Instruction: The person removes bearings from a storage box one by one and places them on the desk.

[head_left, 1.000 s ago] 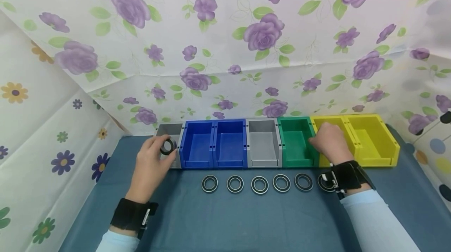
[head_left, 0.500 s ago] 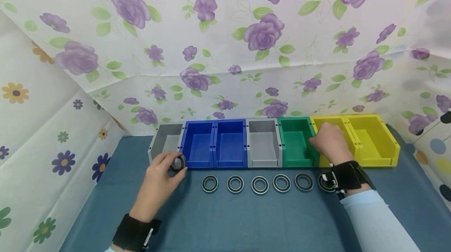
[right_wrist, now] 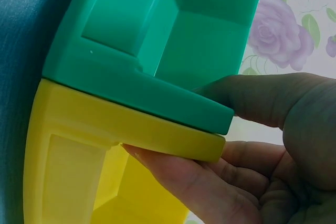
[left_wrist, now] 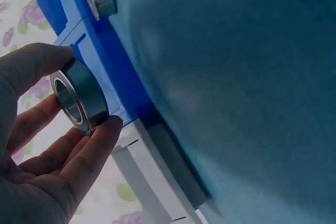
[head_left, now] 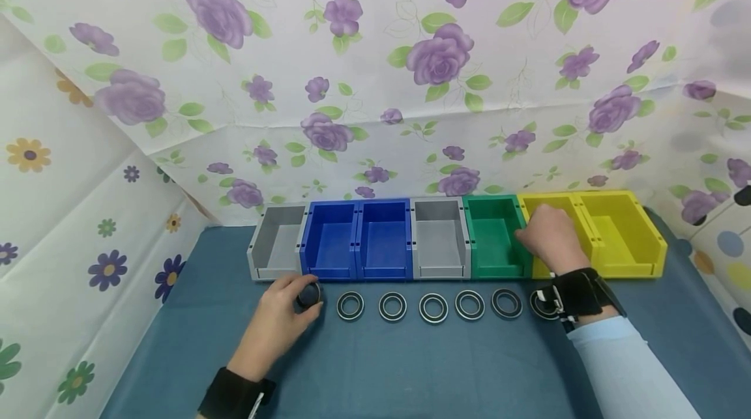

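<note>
My left hand pinches a ball bearing between thumb and fingers, in front of the left grey bin. In the left wrist view, the bearing is tilted on edge, its ring face toward the palm. My right hand grips the adjoining side walls of the green bin and a yellow bin. Its thumb goes inside the green bin and its fingers inside the yellow bin. Several bearings lie flat in a row before the bins; my right wrist strap partly covers the rightmost.
Two blue bins and a second grey bin stand side by side between the left grey bin and the green one. Another yellow bin ends the row at the right. Blue cloth covers the table; a flowered sheet hangs behind.
My left hand has carried the bearing from over the left grey bin toward me and slightly right, close to the left end of the bearing row. The right hand has kept its place.
</note>
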Demonstrator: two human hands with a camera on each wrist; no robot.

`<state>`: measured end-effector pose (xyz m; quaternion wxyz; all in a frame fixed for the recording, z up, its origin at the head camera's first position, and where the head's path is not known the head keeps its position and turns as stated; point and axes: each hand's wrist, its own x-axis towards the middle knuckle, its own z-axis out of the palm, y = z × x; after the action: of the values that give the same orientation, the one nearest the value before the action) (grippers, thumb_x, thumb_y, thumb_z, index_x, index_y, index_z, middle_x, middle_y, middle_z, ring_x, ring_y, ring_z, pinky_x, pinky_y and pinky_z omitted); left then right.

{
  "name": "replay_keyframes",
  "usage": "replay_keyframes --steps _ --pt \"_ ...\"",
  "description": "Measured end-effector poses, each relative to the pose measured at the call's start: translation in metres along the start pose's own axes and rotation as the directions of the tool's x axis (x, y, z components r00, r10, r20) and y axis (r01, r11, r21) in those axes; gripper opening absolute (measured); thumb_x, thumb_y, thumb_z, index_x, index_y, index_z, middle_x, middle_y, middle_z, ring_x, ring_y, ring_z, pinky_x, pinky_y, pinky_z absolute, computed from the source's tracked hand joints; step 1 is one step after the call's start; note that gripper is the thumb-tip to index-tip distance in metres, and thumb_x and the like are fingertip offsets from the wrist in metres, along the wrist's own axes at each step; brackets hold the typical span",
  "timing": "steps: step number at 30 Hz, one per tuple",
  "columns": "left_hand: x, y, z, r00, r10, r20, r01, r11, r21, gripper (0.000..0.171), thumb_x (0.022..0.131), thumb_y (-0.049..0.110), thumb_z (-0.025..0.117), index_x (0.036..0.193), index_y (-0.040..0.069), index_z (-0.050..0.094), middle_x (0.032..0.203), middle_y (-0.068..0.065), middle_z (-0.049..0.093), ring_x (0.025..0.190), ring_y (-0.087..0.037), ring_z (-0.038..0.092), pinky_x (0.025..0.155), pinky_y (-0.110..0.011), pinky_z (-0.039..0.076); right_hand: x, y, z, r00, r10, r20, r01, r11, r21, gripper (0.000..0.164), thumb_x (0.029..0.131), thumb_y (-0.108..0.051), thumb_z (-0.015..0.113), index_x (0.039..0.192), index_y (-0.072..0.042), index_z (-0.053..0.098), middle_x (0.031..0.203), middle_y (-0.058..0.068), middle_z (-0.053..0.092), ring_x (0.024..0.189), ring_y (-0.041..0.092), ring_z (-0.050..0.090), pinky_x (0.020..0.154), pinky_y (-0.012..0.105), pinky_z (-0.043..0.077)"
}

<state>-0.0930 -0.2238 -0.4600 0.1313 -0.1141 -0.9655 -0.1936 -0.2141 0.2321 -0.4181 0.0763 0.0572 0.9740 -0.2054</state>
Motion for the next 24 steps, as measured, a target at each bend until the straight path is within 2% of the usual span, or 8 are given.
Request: replay_keyframes --steps 11,24 --pt "-0.005 -0.001 0.008 0.992 -0.055 0.116 0.054 0.999 0.011 0.047 0.072 0.028 0.078 0.115 0.016 0.063 0.108 -0.004 0.057 0.099 -0.017 0.054 0.079 -0.036 0.047 -0.001 -0.001 0.000 1.000 0.001 0.006 -0.001 1.000 -0.001 0.028 0.086 -0.024 0.062 0.071 -0.001 0.056 0.061 0.009 0.048 0.054 0.022 0.048 0.049 0.031 0.040" --pt "-0.004 -0.008 0.014 0.983 -0.061 0.175 0.058 0.998 0.023 0.045 0.074 0.028 0.076 0.115 0.017 0.063 0.110 -0.003 0.058 0.102 -0.016 0.053 0.085 -0.037 0.045 0.000 -0.001 0.000 1.000 0.003 -0.002 -0.003 1.000 0.005 0.027 0.085 -0.024 0.062 0.073 0.000 0.056 0.062 0.010 0.049 0.054 0.022 0.048 0.049 0.031 0.040"
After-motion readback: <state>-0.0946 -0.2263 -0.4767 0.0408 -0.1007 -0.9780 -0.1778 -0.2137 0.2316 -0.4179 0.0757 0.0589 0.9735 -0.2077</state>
